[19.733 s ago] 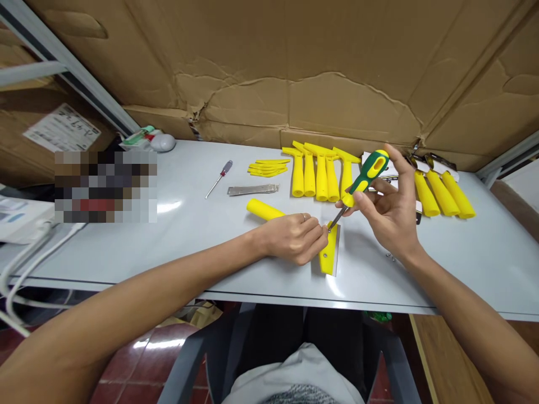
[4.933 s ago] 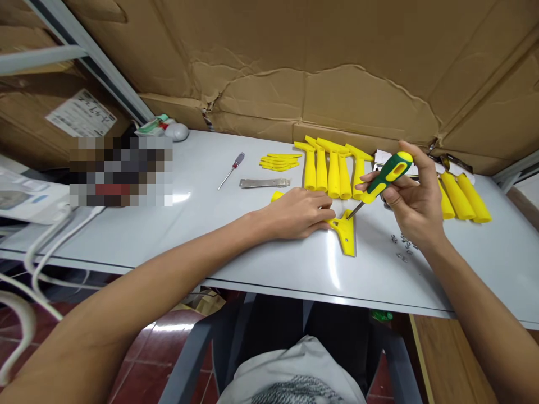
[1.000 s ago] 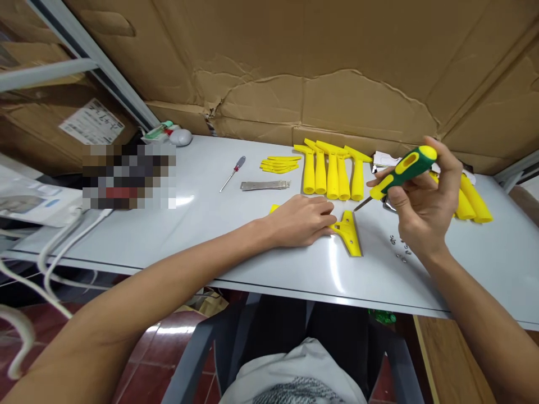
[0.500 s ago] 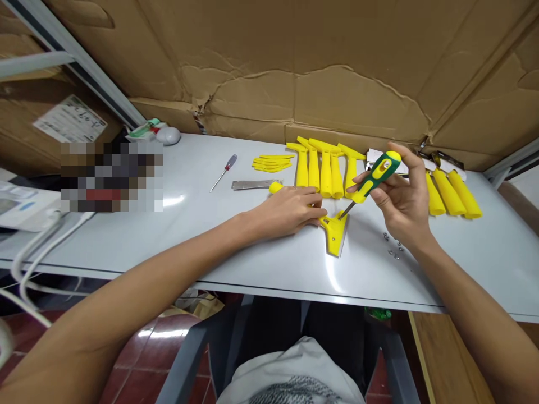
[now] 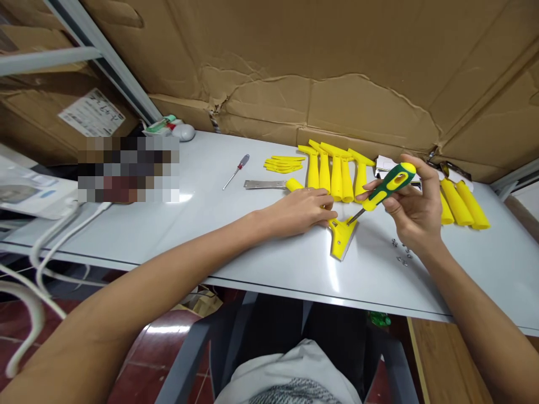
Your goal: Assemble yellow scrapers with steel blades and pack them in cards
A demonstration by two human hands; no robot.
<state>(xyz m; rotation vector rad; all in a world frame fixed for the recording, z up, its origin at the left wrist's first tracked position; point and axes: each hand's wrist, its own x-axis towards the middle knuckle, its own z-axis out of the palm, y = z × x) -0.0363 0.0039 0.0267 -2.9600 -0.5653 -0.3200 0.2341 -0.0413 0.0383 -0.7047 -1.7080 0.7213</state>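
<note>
My left hand (image 5: pixel 297 213) is wrapped over the handle of a yellow scraper (image 5: pixel 341 238), which lies on the white table with a thin metal blade along its right edge. In my right hand (image 5: pixel 415 207) is a green and yellow screwdriver (image 5: pixel 389 186), tilted, its tip touching the upper part of the scraper head. Several small screws (image 5: pixel 403 260) lie beneath the right hand. Behind the hands is a row of yellow scraper handles (image 5: pixel 337 177), and left of them a small stack of yellow strips (image 5: pixel 284 164).
Metal blades (image 5: pixel 265 184) and a small screwdriver (image 5: pixel 236 171) lie left of the row. More yellow handles (image 5: pixel 474 207) are at the right. A mouse (image 5: pixel 183 132), white cables (image 5: pixel 54 235) and a blurred object sit at the left. Cardboard (image 5: pixel 328 45) stands behind.
The view has shifted, so the table things appear slightly further right. The right hand has tilted the screwdriver lower, with its tip still on the scraper head; the left hand keeps its hold.
</note>
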